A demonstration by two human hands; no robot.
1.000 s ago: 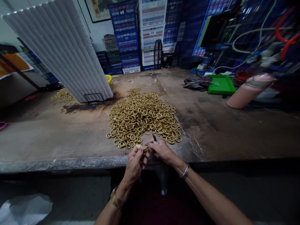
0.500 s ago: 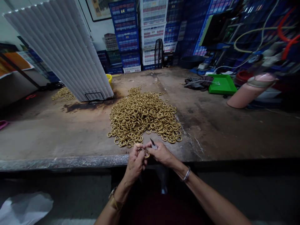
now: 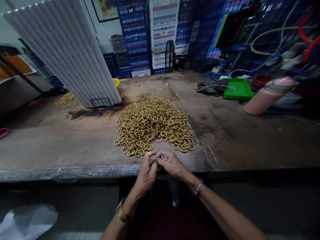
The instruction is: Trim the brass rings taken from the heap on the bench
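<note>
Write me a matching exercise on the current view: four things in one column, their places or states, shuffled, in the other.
Column 1
1. Gold-coloured rings
2. Green tray
3. Left hand
4. Right hand

Column 2
A. Has a gold-coloured band at its wrist
B. Heaped on the table beyond the hands
C. Holds a small blade
D. Beside dark crumpled cloth

Right pairs: 1-B, 2-D, 3-A, 4-C

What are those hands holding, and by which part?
The left hand pinches a golden ring by its rim; the right hand holds a small blade, its gripped end hidden.
</note>
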